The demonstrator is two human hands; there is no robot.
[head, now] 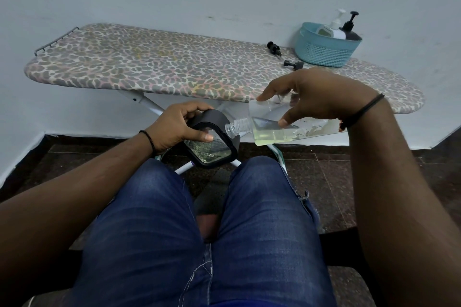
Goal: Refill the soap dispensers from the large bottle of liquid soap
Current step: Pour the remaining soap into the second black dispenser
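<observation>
Hands are held low over the lap, in front of the ironing board point(149, 67). The left hand point(174, 127) is closed around a black soap dispenser point(212, 142), which is tilted with its clear face toward the camera. The right hand point(321, 99) is wrapped around a large clear bottle point(274, 132) of pale green liquid soap, gripped between thumb and fingers. The bottle is tipped nearly flat, and its open threaded neck is touching or just beside the dispenser's upper edge. Blue jeans point(262, 232) are seen below. Farther off, two loose black pump tops point(274, 48) are lying on the board beside a teal basket point(321, 52), in which two more pump bottles point(344, 30) are standing.
</observation>
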